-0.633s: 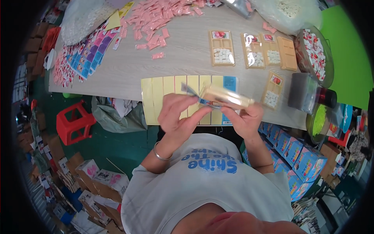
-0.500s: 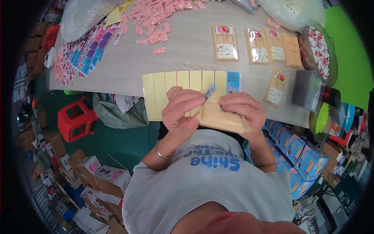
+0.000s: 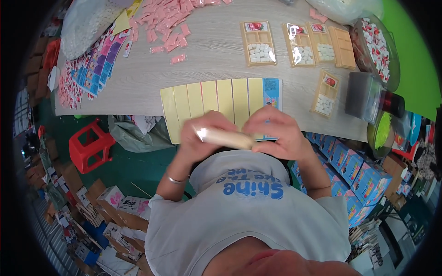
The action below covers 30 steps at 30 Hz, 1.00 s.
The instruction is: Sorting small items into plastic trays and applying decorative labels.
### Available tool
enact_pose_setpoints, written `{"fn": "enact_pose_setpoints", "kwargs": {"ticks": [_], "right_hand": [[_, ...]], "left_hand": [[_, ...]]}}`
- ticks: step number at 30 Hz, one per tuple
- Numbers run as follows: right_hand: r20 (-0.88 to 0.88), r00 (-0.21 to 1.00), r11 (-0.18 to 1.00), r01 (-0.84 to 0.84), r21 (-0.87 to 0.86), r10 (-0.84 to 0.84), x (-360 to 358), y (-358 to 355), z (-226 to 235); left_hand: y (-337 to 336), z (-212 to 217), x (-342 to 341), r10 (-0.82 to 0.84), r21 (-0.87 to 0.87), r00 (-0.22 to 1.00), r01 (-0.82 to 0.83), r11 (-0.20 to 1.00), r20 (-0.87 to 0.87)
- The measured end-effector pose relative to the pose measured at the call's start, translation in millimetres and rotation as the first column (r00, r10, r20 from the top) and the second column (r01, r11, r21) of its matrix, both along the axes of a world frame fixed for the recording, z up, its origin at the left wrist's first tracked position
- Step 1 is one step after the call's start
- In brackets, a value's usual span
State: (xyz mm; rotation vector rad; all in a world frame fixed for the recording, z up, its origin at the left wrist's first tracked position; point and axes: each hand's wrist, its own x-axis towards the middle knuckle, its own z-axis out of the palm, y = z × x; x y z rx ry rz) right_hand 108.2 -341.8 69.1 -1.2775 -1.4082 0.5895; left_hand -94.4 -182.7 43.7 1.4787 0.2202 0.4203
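Wood-grain table runs behind and around the yellow sheet, which lies at its near edge; places go by that sheet. Green panel stands well off to its right, blue cartons right and nearer the person, red stool left on the floor. Both hands are at the sheet's near edge: left hand clasps a tan tray (motion blur, contents hidden), raised above the sheet's near edge, end pointing right; right hand bends its fingers at that end, thumb by the tray, but can't tell whether it grips or only touches. Clear-sided dark box sits right of the sheet. Standalone trays lie beyond and right of it, most showing white pieces. Pink packets are heaped beyond the sheet, toward its left.
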Motion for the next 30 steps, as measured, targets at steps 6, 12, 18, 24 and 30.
{"fn": "enact_pose_setpoints", "kwargs": {"ticks": [6,12,18,24,30], "right_hand": [[0.246,0.892,0.875,0.431,-0.218,-0.378,58.0,-12.2,-57.4],[0.635,0.729,0.804,0.525,-0.278,-0.257,53.5,10.5,-73.9],[0.588,0.776,0.792,0.499,-0.351,-0.229,53.4,21.3,-91.0],[0.656,0.701,0.881,0.458,-0.115,-0.279,52.9,16.9,-96.7],[0.769,0.584,0.948,0.305,0.090,-0.261,65.2,4.1,-107.7]], "left_hand": [[186.3,-10.4,-55.9,0.666,0.239,0.646,-0.627,0.742,-0.374],[163.0,-35.2,5.6,0.911,0.975,0.351,-0.032,-0.221,0.218],[5.1,-70.2,105.4,0.324,0.811,0.933,-0.067,0.581,-0.155],[-16.3,-93.7,122.8,0.438,0.866,0.890,-0.118,0.485,-0.124],[-20.6,-91.8,120.9,0.494,0.857,0.854,-0.125,0.501,-0.164]]}}
